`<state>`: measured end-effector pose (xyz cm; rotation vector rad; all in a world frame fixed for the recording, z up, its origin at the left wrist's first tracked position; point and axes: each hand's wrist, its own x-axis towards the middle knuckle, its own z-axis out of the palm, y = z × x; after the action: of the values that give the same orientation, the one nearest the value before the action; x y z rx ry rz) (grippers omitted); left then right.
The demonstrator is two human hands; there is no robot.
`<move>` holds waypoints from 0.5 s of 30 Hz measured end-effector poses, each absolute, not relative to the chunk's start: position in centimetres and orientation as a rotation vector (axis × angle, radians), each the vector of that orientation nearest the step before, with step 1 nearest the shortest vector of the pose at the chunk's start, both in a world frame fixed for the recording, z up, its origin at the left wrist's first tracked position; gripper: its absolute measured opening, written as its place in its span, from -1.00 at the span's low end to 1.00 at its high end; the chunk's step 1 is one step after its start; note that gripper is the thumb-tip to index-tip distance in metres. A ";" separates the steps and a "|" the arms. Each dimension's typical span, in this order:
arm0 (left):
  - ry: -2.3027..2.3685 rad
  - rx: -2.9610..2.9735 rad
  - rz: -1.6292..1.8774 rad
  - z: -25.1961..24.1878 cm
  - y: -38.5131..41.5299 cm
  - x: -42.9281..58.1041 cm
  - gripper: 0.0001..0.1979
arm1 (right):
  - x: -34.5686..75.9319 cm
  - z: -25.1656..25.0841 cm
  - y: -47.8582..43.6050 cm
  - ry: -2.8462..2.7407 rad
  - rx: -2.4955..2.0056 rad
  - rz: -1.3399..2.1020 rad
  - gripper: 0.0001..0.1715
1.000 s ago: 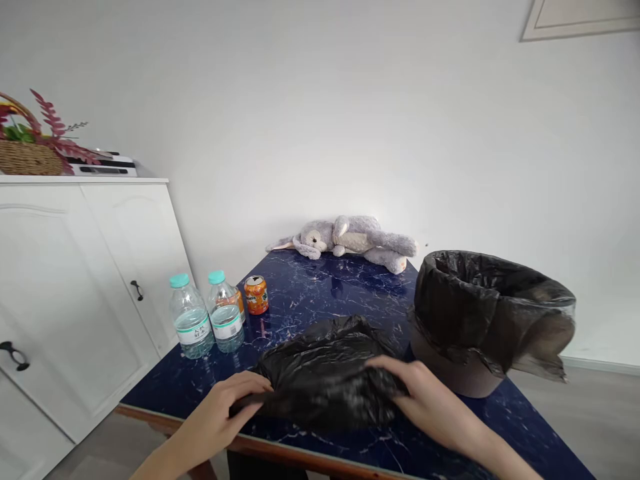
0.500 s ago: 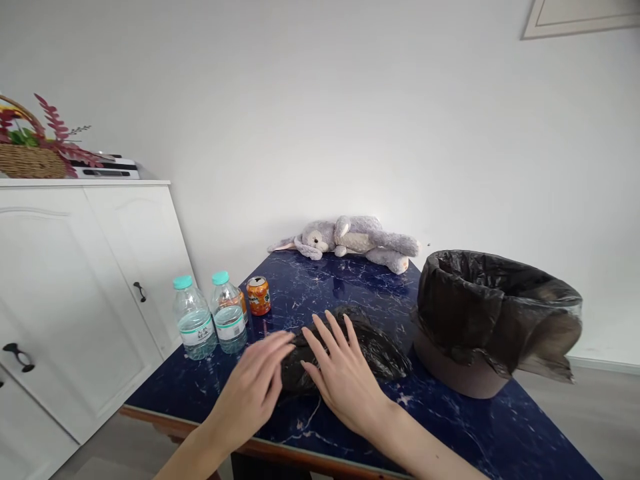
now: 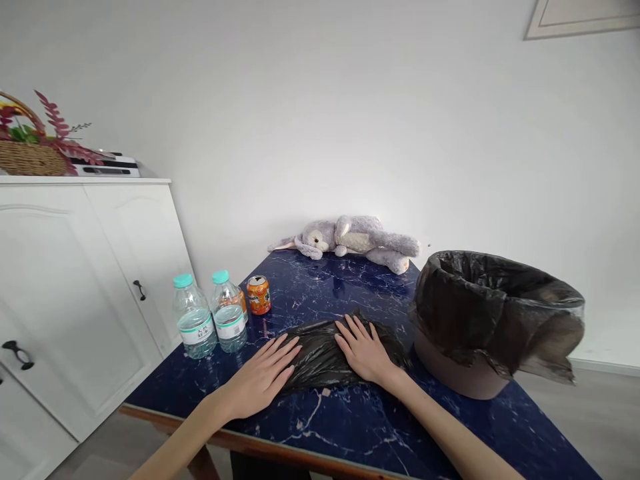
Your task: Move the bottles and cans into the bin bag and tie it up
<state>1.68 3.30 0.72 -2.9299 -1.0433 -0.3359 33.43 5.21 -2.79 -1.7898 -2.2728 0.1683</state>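
Note:
A black plastic bag (image 3: 323,353) lies flattened on the dark blue marbled table (image 3: 310,283), with creases running across it. My left hand (image 3: 263,380) rests palm down on the bag's left end, fingers stretched out. On its right part lies my right hand (image 3: 364,350), also flat with the fingers a little spread. To the right of the bag stands a trash bin (image 3: 463,367) lined with another black bag (image 3: 495,307), whose edge is folded over the rim.
At the left of the table stand two clear bottles with teal caps, one bottle (image 3: 195,327) left of the other bottle (image 3: 230,320). Orange cans (image 3: 259,297) are beside them. A grey plush rabbit (image 3: 350,239) lies at the back. White cabinets (image 3: 90,287) stand left.
My hands have moved apart and come down onto the black bag. The bag is now flatter and more spread out. The bottles, cans, rabbit and bin stay in place.

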 end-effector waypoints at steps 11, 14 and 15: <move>-1.320 -2.684 -0.644 1.2 -0.1 -1.5 -0.55 | 34.9 -1.1 5.6 -2.260 -1.548 0.105 -0.27; -1.376 -2.648 -0.706 0.8 -1.3 -2.4 -0.54 | 32.7 1.1 2.6 -2.264 -1.430 0.052 -0.30; -1.373 -2.660 -0.721 0.9 -1.9 -2.5 -0.55 | 31.7 1.7 1.2 -2.299 -1.361 0.058 -0.30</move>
<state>-2.50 -1.86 0.91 -2.6600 -1.3727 -0.7214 31.73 1.15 1.73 -1.3611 -2.2994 0.0582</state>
